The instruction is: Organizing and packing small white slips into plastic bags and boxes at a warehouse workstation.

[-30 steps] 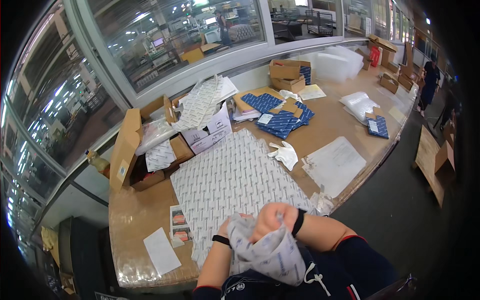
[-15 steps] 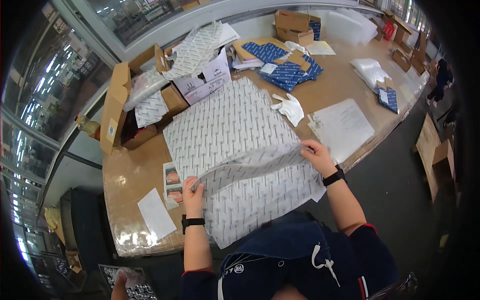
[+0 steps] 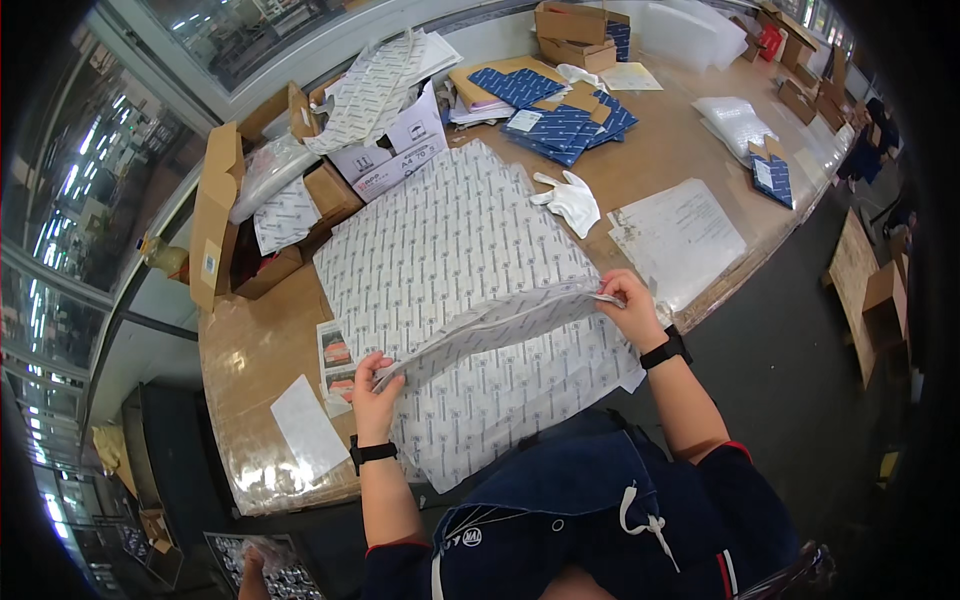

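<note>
White printed tissue sheet (image 3: 500, 318) lay folded mid-air over the stack of sheets (image 3: 450, 240) on the table (image 3: 250, 360), left hand (image 3: 375, 395) and right hand (image 3: 630, 305) each pinching an edge (fold underway), I judged alignment needed next.

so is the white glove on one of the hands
No, the white glove lies on the table beyond the printed sheets, while the left hand and right hand pinch the patterned tissue sheet bare.

Paper sheets (image 3: 450, 250) lie mid-worktop (image 3: 250, 350); open box (image 3: 250, 220) left, glove (image 3: 570, 197) right (navy packets (image 3: 560, 125) behind it).
</note>
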{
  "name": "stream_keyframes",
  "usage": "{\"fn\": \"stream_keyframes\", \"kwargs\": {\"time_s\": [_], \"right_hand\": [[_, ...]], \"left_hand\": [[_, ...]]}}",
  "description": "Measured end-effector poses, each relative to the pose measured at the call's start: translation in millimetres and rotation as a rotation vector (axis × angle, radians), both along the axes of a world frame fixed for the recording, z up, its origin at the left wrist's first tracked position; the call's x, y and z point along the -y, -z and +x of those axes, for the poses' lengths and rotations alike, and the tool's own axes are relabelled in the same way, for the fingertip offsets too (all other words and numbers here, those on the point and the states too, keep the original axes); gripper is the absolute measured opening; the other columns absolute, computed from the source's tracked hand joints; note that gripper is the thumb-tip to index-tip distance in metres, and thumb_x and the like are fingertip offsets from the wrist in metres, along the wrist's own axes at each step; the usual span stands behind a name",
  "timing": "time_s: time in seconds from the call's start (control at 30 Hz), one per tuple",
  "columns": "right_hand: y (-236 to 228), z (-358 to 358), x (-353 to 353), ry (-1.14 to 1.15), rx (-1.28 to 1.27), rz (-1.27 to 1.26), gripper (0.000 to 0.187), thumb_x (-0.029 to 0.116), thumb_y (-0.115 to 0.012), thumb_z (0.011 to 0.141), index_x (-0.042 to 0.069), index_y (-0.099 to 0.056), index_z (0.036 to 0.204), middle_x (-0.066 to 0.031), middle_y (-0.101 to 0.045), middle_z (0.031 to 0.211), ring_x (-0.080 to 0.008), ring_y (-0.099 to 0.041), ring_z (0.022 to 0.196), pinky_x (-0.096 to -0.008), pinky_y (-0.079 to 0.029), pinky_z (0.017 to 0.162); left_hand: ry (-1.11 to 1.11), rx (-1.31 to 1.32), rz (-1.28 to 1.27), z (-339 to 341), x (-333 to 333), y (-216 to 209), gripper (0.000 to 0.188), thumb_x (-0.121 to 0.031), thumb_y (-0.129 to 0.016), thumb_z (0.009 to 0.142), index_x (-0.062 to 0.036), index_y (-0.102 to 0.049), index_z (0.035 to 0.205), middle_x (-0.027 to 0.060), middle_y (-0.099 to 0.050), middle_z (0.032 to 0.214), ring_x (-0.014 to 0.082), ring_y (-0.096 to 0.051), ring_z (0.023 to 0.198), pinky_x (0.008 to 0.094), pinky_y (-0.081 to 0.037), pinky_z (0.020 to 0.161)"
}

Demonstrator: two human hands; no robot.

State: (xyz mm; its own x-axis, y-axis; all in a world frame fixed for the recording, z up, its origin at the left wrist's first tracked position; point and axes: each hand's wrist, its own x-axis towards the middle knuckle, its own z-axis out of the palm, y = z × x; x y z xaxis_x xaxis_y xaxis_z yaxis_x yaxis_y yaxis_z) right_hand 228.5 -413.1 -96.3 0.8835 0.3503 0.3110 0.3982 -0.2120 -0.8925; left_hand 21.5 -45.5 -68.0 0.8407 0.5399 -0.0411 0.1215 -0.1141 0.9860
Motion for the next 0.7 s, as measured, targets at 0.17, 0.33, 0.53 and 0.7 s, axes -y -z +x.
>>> {"fn": "stream_keyframes", "kwargs": {"time_s": [0.17,0.33,0.53,0.7], "right_hand": [[-1.3,-4.0,-2.7,0.065,-0.179,0.048,0.023,-0.009,-0.066,0.065,0.003,-0.049,0.075,-0.0077,-0.055,0.089,-0.0174,-0.055,0.084,-0.0254,-0.046,0.074],[-9.3,-4.9,-2.3,0.019,-0.071,0.069,0.023,-0.011,-0.064,0.065,0.003,-0.048,0.073,-0.0095,-0.056,0.091,-0.0196,-0.056,0.087,-0.0273,-0.046,0.075],[-11.3,-7.8,-1.2,0.025,0.116,-0.027,0.023,-0.012,-0.062,0.062,0.004,-0.051,0.076,-0.0101,-0.058,0.096,-0.0239,-0.056,0.092,-0.0295,-0.044,0.080],[-0.8,-9.9,1.7,0.038,0.162,-0.065,0.027,-0.014,-0.059,0.060,0.005,-0.055,0.079,-0.0096,-0.058,0.096,-0.0251,-0.056,0.091,-0.0305,-0.044,0.079]], "left_hand": [[0.071,0.010,-0.126,0.6,1.9,-8.1,0.045,0.002,-0.062,0.076,-0.0008,-0.046,0.118,0.0081,-0.052,0.110,0.0149,-0.051,0.098,0.0265,-0.043,0.083],[0.057,-0.028,-0.081,-3.5,-8.5,0.0,0.034,0.000,-0.061,0.079,0.0003,-0.053,0.112,0.0086,-0.057,0.107,0.0138,-0.053,0.096,0.0252,-0.042,0.083],[0.033,-0.042,-0.026,-2.5,-3.2,-5.9,0.031,0.001,-0.060,0.079,0.0003,-0.056,0.109,0.0079,-0.059,0.104,0.0129,-0.054,0.094,0.0245,-0.042,0.083],[0.035,-0.061,0.046,-2.3,-4.2,-4.6,0.032,0.001,-0.061,0.077,0.0004,-0.056,0.109,0.0081,-0.059,0.104,0.0133,-0.054,0.094,0.0250,-0.042,0.083]]}}
